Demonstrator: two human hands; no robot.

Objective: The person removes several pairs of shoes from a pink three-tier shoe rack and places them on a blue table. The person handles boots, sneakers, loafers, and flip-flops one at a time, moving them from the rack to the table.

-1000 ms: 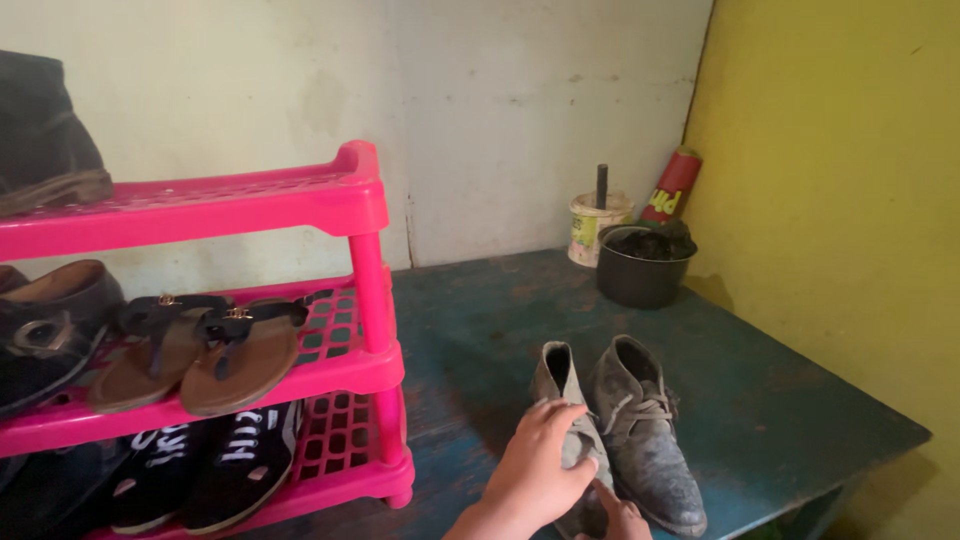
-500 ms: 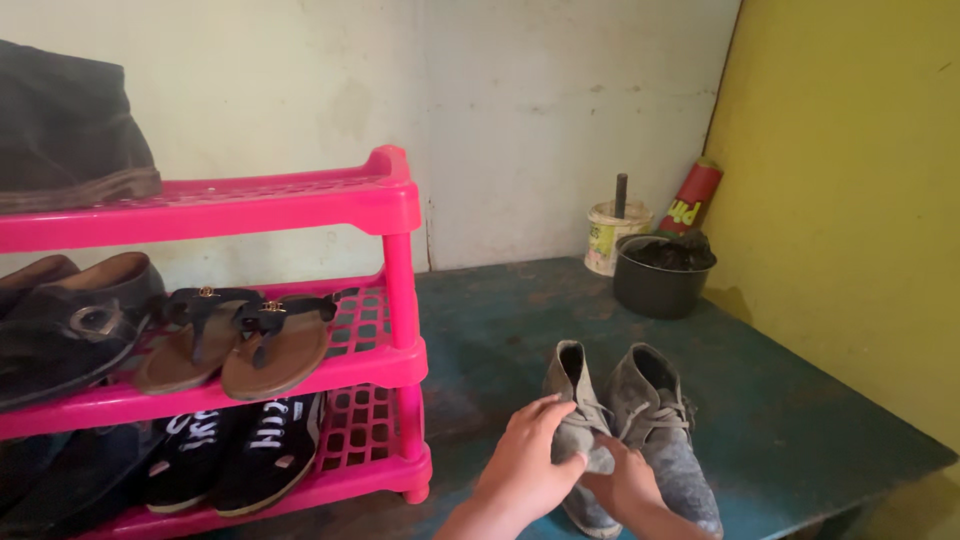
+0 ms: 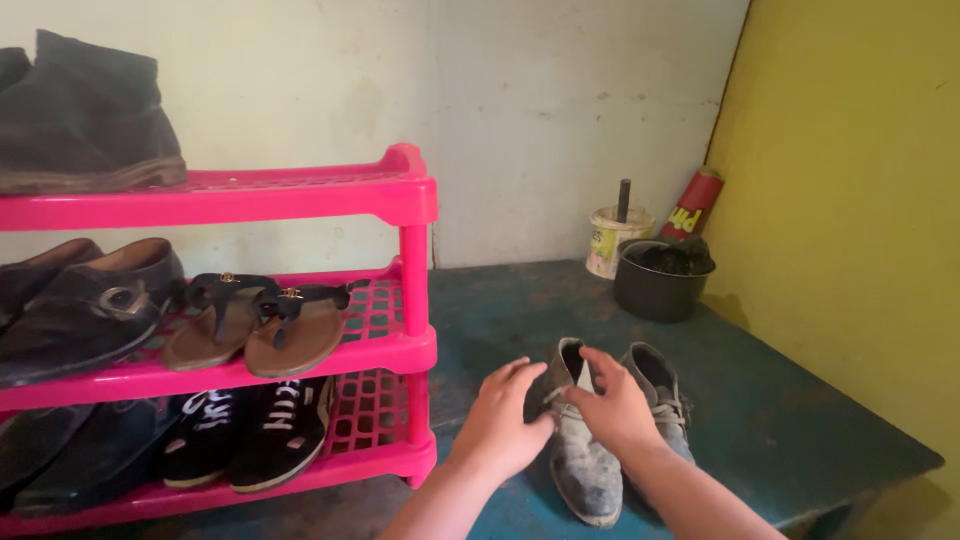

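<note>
A worn blue-green table (image 3: 780,420) carries a pink plastic shoe rack (image 3: 400,200) at its left side. Just right of the rack stands a pair of dusty grey ankle boots (image 3: 590,460), side by side. Farther right of the rack, toward the back wall, sit a black pot (image 3: 655,285), a pale plastic tub (image 3: 612,240) and a red canister (image 3: 695,203), clustered close together.

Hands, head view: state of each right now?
Left hand: fingers curled on the side of the nearer grey boot; whether it grips cannot be told.
Right hand: on the same boot's opening; grip cannot be told.
</note>
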